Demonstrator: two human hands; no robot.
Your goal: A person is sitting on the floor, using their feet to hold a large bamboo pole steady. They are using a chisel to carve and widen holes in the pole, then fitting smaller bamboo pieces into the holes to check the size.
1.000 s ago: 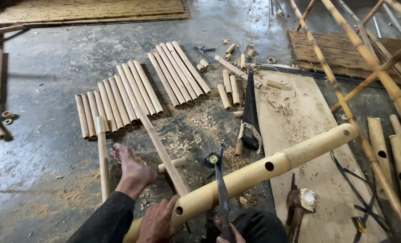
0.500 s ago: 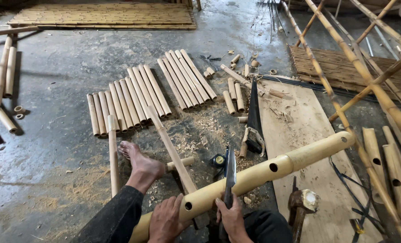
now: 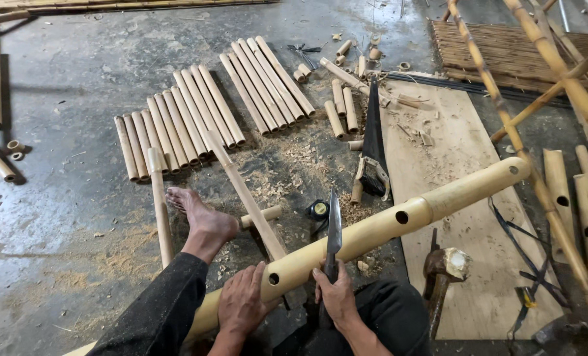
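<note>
Resting across the lap, the long pale-yellow bamboo pole with round drilled holes (image 3: 399, 221) runs up to the right over the light wooden board (image 3: 465, 198). The left hand (image 3: 241, 304) lies on the pole's near end, fingers curled loosely around it. The right hand (image 3: 337, 296) is closed on the handle of a narrow pointed steel blade (image 3: 333, 231), which stands upright against the pole. A bare foot (image 3: 202, 221) rests on the grey concrete floor (image 3: 57, 198), beside the rows of short cut bamboo sticks (image 3: 202, 112).
</note>
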